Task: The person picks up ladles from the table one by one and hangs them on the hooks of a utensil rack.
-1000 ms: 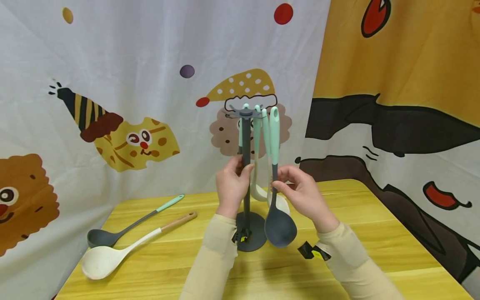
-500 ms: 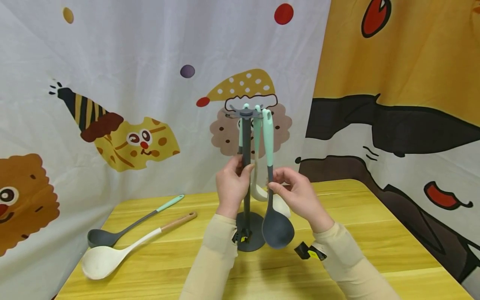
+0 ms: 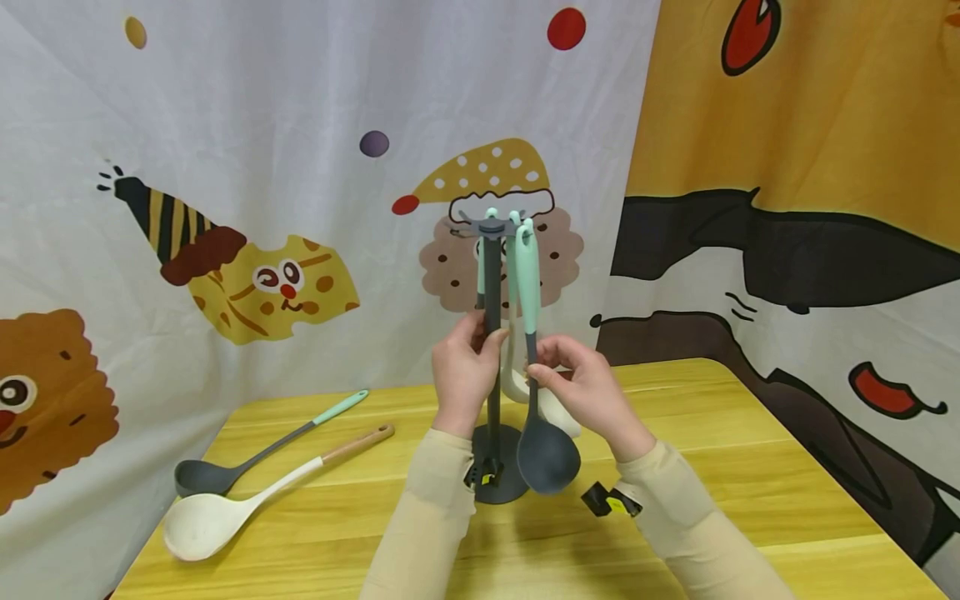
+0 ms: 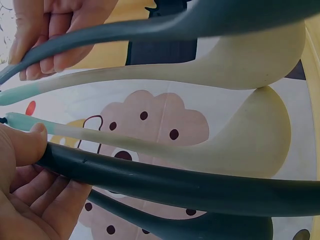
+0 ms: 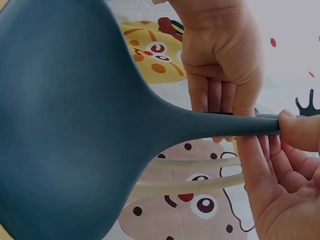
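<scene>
In the head view, my left hand (image 3: 465, 367) grips the dark pole of an upright utensil stand (image 3: 492, 275). My right hand (image 3: 588, 387) pinches the shaft of a dark grey ladle (image 3: 549, 458) between thumb and fingers. This ladle hangs bowl down, and its mint handle's top overlaps the hooks at the stand's right side. Behind it, two cream utensils with mint handles and rounded ends hang on the stand; the left wrist view shows the upper one (image 4: 270, 55) and the lower one (image 4: 260, 140). Beyond the pole is another dark utensil (image 4: 230, 225), partly hidden.
On the wooden table (image 3: 675, 533), to the left, lie a dark ladle with a mint handle (image 3: 206, 477) and a cream ladle with a wood-coloured handle (image 3: 198, 527). A cartoon-printed curtain (image 3: 300, 100) hangs behind the table.
My right hand has moved the dark grey ladle leftward, and its handle top has come in to the stand's hooks. My left hand has stayed on the pole.
</scene>
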Motion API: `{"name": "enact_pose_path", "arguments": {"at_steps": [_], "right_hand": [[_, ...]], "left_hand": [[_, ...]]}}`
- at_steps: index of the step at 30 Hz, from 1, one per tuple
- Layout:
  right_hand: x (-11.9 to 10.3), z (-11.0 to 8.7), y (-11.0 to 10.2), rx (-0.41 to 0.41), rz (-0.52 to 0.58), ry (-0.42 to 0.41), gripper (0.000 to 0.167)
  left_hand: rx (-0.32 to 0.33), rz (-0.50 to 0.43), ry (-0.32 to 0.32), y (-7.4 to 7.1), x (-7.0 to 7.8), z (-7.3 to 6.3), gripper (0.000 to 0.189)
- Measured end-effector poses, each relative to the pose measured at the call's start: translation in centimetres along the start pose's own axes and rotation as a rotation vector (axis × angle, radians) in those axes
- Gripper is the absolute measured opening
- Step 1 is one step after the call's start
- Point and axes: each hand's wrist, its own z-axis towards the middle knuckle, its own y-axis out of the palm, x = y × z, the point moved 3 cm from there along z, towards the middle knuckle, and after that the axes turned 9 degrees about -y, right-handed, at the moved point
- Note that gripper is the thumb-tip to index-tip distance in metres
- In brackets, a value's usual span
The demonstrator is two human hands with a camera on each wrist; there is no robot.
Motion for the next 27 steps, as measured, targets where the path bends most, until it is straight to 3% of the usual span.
{"name": "enact_pose_path", "arguments": {"at_steps": [10, 19, 27], "right_hand": [[0.0, 0.3, 0.1, -0.007, -0.016, -0.014, 0.018], [-0.3, 0.2, -1.4, -0.075, -0.078, -0.084, 0.026], [-1.3, 1.0, -3.4, 0.009, -0.071, -0.183, 0.027]], "left_hand": [[-0.005, 0.0, 0.003, 0.0, -0.1, 0.0, 0.014], [-0.013, 0.006, -0.024, 0.0, -0.1, -0.1, 0.012], [-0.01, -0.001, -0.016, 0.0, 0.0, -0.1, 0.012]]}}
